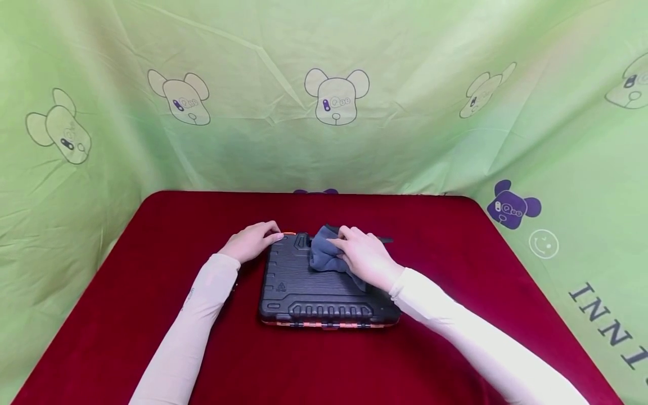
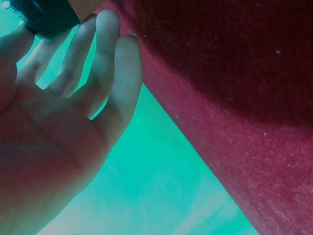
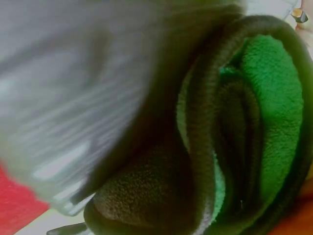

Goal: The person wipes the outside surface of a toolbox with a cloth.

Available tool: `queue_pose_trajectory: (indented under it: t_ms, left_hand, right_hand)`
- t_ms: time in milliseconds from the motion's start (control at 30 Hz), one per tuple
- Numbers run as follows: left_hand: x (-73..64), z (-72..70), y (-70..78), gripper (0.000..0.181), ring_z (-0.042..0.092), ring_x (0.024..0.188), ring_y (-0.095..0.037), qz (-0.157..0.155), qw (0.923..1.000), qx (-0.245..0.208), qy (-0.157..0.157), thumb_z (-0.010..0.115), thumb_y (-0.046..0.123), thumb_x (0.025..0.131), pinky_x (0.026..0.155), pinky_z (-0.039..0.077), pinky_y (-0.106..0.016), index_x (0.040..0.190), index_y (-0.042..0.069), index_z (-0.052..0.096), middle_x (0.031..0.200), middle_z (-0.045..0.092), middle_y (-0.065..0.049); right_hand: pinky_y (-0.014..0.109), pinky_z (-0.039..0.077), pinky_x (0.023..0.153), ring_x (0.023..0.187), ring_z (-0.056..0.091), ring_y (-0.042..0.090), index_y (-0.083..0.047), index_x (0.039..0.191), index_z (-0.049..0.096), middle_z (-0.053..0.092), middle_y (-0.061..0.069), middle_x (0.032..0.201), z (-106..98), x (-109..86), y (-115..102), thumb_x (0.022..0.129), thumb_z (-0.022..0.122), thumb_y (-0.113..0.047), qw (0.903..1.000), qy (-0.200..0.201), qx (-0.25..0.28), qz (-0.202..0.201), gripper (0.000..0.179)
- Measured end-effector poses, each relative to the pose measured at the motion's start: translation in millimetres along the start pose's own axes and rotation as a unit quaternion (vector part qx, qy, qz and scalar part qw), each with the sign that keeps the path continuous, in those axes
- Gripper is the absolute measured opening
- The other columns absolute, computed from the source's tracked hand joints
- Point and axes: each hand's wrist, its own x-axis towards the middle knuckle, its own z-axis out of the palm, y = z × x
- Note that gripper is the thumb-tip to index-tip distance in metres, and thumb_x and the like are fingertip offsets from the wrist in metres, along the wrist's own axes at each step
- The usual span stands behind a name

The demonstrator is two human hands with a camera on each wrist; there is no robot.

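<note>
A black plastic case with a ridged, wood-grained lid and orange trim lies flat and closed on the red table. My left hand holds its far left corner, thumb at the top edge and fingers at the far side. In the left wrist view the dark case corner sits between thumb and fingertips. With my right hand I grip a bunched grey-blue cloth against the lid. The right wrist view shows the folded cloth close up, touching the lid; the right fingers are hidden there.
Red cloth covers the table all round the case. Green printed curtains hang behind the table and along both sides. A thin dark piece shows just beyond my right hand at the case's far edge.
</note>
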Motion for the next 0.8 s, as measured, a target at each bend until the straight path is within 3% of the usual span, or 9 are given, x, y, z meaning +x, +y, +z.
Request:
queue_pose_trajectory:
  t_ms: [567,800]
  left_hand:
    - [1.0,-0.7,0.6,0.029,0.061,0.12,-0.026,-0.001,1.0,-0.002,-0.002,0.054,0.04,0.105,0.1,0.049,-0.054,0.123,0.02,0.063,0.13,0.066,-0.006]
    - [-1.5,-0.7,2.9,0.028,0.06,0.119,-0.025,-0.005,1.0,-0.007,-0.003,0.054,0.04,0.105,0.101,0.049,-0.052,0.123,0.02,0.063,0.128,0.066,-0.006]
  right_hand:
    - [0.033,0.05,0.062,0.085,0.061,0.022,-0.016,0.124,0.074,0.06,0.006,0.099,0.9,-15.4,28.9,0.092,0.073,-0.01,0.9994,0.023,0.026,0.002,0.033]
    - [0.034,0.051,0.064,0.088,0.062,0.023,-0.013,0.126,0.073,0.061,0.007,0.1,1.9,-20.1,36.8,0.092,0.074,-0.009,0.999,0.023,0.036,0.012,0.035]
